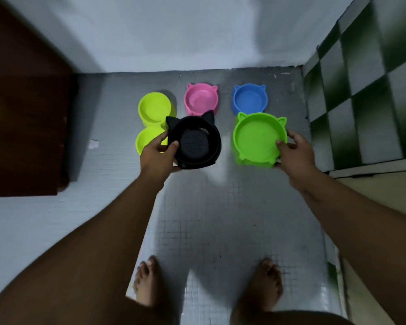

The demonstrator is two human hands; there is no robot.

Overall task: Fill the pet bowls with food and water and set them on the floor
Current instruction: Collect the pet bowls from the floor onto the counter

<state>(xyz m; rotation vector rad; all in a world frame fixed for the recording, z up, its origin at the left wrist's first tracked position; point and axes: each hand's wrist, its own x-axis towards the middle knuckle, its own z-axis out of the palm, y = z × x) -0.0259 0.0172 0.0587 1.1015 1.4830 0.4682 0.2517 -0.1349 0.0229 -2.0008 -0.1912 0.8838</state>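
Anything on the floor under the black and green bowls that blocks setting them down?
Nothing visible blocks them. The left hand holds the black bowl, which overlaps the yellow double bowl in view. The right hand holds the green bowl over bare floor.

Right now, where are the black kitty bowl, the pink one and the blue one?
black bowl (193, 143): head view, on its inner floor.
pink bowl (201, 99): head view, on its inside bottom.
blue bowl (249, 99): head view, on its inside bottom.
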